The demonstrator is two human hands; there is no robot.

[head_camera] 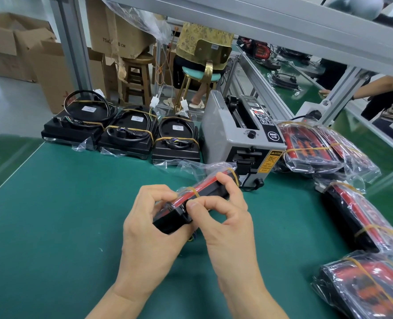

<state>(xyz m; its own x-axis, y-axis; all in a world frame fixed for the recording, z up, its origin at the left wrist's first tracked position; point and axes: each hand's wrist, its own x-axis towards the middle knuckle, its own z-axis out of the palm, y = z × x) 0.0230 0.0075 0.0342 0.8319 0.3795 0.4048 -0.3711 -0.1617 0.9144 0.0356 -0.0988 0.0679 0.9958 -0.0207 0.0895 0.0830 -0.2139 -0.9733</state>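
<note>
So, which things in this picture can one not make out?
Head view: the underside of the bagged unit is covered by the left hand and the right hand.
Head view: the white labels on the black units are too small to read.
Head view: the caution sticker on the grey machine is too small to read.
Head view: the bagged pack at lower right is cut by the frame edge.

We have a single head-worn wide-angle view, facing forward and down, close over the green counter (52,203), edges bowed.
</note>
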